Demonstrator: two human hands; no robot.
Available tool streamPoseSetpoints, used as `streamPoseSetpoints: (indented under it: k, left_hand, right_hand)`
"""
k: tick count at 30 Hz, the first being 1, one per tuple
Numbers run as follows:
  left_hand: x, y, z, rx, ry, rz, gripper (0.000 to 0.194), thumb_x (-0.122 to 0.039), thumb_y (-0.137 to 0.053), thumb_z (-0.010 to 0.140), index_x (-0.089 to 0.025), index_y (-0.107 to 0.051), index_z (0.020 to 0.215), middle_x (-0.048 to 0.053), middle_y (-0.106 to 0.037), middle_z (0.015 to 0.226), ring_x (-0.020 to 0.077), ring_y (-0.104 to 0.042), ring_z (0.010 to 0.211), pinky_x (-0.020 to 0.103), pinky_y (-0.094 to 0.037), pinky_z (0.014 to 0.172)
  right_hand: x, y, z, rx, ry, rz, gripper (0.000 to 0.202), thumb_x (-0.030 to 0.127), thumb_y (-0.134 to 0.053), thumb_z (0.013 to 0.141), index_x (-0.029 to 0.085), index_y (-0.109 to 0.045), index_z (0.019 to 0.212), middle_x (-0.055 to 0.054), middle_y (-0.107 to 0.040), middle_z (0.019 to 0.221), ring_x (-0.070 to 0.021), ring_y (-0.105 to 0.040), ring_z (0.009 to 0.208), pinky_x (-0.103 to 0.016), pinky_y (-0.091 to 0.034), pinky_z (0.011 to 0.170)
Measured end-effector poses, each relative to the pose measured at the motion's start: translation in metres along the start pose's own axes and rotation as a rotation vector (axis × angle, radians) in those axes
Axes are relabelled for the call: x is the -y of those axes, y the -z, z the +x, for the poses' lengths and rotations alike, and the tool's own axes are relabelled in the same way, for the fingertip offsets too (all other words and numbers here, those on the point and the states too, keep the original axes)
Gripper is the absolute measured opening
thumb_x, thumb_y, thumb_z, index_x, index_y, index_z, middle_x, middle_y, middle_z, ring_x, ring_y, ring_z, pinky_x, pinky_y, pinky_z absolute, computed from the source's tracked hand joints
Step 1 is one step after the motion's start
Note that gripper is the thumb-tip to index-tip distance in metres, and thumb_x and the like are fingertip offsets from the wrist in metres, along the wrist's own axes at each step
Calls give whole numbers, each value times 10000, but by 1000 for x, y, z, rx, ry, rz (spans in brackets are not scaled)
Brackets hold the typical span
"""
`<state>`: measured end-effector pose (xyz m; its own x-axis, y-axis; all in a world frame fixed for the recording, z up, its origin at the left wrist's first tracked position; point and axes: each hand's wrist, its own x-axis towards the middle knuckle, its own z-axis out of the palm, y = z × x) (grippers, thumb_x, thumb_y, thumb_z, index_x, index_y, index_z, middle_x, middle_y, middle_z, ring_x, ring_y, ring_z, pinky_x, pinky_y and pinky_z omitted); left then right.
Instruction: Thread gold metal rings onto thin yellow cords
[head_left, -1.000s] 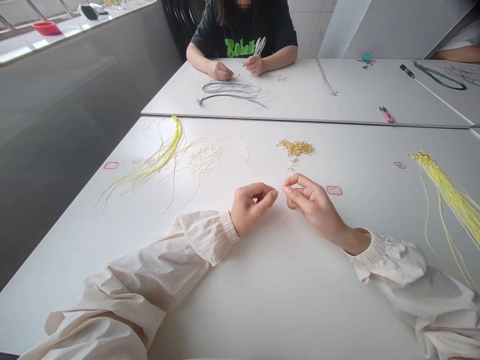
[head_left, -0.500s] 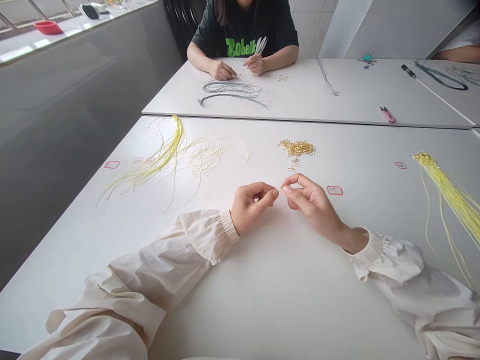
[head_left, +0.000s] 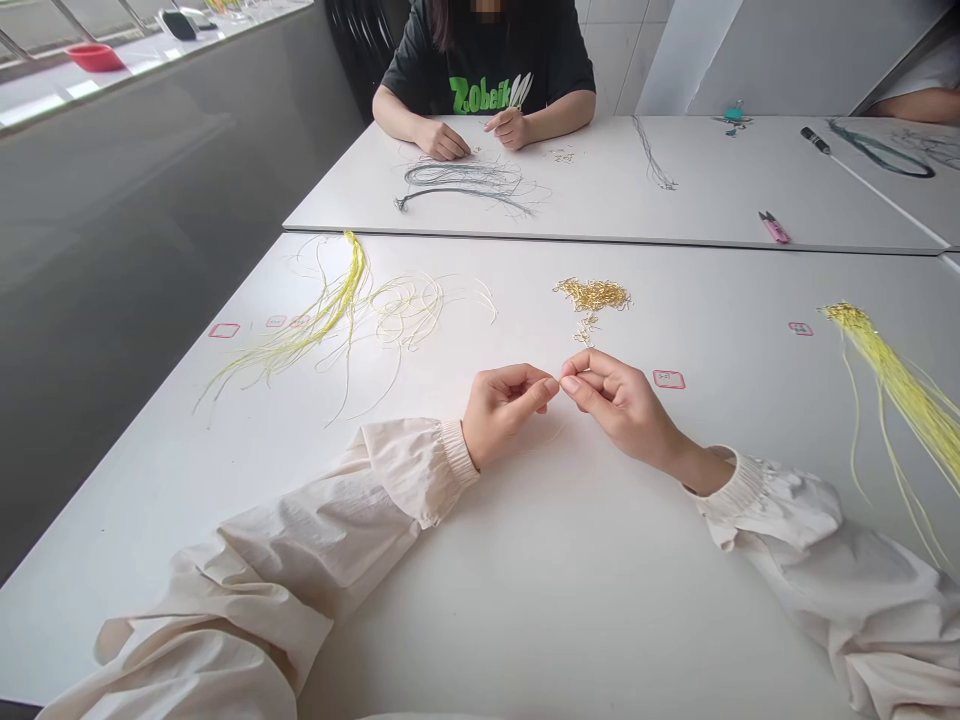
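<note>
My left hand [head_left: 510, 408] is closed in a pinch, thumb against forefinger, with its tips meeting those of my right hand [head_left: 615, 400]. The right hand pinches too; whatever lies between its fingertips is too small and covered to name. A faint yellow thread [head_left: 553, 436] curves over the table just under the hands and seems to run from the left one. Beyond the fingers lies a heap of small gold metal hooks [head_left: 596, 294], with a few loose hooks [head_left: 586, 328] trailing toward my right hand.
A bundle of yellow threads [head_left: 349, 285] spreads out at left. Another yellow bundle [head_left: 892, 365], gold pieces at its end, lies at right. Across the table seam a person handles small pieces near grey cords [head_left: 465, 178]. Pink snips [head_left: 775, 228] lie on the far table.
My right hand's fingertips have closed in against the left ones, and its fingers have curled slightly more. The small yellowish bit that showed between the tips is now covered. My left hand stays put.
</note>
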<state>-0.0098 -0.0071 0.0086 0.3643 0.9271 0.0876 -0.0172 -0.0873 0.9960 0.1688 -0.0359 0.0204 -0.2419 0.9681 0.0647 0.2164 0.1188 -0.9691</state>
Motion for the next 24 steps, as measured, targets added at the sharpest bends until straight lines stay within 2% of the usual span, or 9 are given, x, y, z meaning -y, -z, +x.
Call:
streamPoseSetpoints:
  k: [4,9,15,24]
  left_hand:
    - [-1,0,0,29,33,-26,243,-341,-684,829,-132,-693,707,2,-581,581,93,-453,547,242,-357,546]
    - [0,1,1,70,51,-72,288,-348,-602,882,-129,-698,723,29,-632,636,106,-502,591,246,-420,600]
    - [0,-1,0,36,45,-58,232,-342,-641,861,-135,-742,836,24,-640,649,107,-518,598,241,-436,597]
    - [2,-3,-1,13,-25,59,260,-367,-708,822,-128,-710,719,15,-613,588,96,-477,542,237,-375,519]
  right_hand:
    - [-1,1,-1,-2,8,4,165,346,-514,978,200,-524,900,60,-349,574,-92,-262,533,-260,-219,511]
    - [-3,3,-2,-13,16,-4,171,352,-516,975,199,-534,900,55,-350,578,-98,-282,546,-262,-241,532]
    - [-4,6,-2,12,5,-8,195,378,-516,971,198,-534,897,56,-351,577,-96,-269,534,-263,-228,524]
    - [-6,6,-1,23,0,0,195,379,-522,969,200,-524,890,65,-319,559,-95,-257,523,-262,-219,518]
